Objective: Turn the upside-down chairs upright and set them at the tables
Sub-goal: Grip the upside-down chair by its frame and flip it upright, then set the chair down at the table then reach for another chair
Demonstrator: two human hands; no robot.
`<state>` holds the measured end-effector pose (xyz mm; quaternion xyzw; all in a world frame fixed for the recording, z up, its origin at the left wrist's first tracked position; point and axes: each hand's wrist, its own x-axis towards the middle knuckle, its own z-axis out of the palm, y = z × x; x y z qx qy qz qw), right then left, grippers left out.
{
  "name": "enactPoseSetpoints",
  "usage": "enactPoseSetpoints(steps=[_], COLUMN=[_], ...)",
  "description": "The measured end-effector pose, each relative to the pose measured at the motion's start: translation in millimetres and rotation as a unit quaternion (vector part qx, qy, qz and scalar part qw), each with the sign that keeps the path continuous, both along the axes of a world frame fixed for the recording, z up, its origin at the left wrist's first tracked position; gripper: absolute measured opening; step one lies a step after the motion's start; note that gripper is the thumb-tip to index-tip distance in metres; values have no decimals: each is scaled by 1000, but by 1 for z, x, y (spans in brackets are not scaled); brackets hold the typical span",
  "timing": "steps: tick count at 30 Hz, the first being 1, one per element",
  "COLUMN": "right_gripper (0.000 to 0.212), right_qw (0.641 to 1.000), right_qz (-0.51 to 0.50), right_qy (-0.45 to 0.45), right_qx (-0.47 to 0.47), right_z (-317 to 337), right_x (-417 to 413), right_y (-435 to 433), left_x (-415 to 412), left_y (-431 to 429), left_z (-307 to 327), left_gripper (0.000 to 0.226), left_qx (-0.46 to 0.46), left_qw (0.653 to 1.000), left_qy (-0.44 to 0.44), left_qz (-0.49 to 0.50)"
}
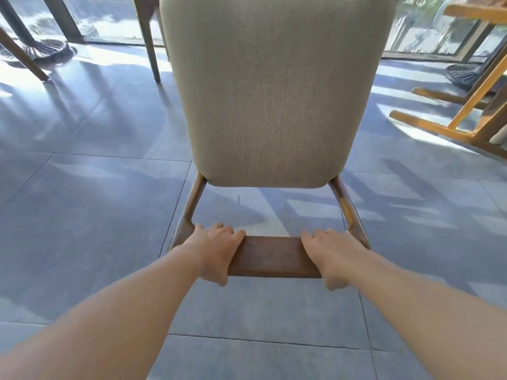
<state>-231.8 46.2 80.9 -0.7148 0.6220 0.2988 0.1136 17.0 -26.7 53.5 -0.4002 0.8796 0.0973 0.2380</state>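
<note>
Dark brown wood fills the space between the two hands: a flat crossbar of the chair, held level above the grey tiled floor. The left hand has its grip wrapped firmly round the bar's left end, fingers over the far edge and thumb under the near one. The right hand has the same tight grip on the right end. Both bare forearms reach forward from the bottom corners of the view.

From the bar's ends two wooden rails rise and run away from the camera to a padded beige fabric panel, which fills the middle of the view and hides the rest of the frame. Whether the chair's feet touch the floor cannot be told.

Farther off on the right, a lighter yellow-wood chair lies tipped over on the tiles. At upper left stand slanted legs and a round fluted bench base; a second such base sits far right, before tall glass panes.
</note>
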Motion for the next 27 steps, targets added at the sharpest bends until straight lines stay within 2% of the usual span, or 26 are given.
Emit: enactPoseSetpoints(steps=[3, 6, 13, 15, 19, 22, 27], right_gripper=[60, 40, 38, 33, 17, 17, 18], right_qw=[999, 998, 990, 988, 972, 963, 946], right_qz=[6, 2, -1, 2, 19, -16, -40], right_qy=[-33, -62, -139, -147, -157, -144, -169], right_qx=[5, 12, -23, -48, -174, -226, -273], right_z=[79, 156, 278, 300, 319, 331, 354], right_x=[-9, -11, -34, -43, -63, -66, -86], right_y=[-9, -23, -59, -73, -107, -139, -196], left_x=[-5, -9, -21, -23, -28, -36, -52], left_y=[-7, -20, -60, -72, -111, -143, -206], left_z=[83, 159, 302, 324, 353, 366, 386], left_gripper=[65, 57, 24, 20, 8, 1, 7], left_qx=[23, 44, 8, -21, -79, -91, -127], left_qw=[999, 998, 999, 999, 994, 989, 979], left_qy=[19, 28, 18, 19, 71, 110, 152], left_qz=[23, 42, 49, 39, 37, 46, 43])
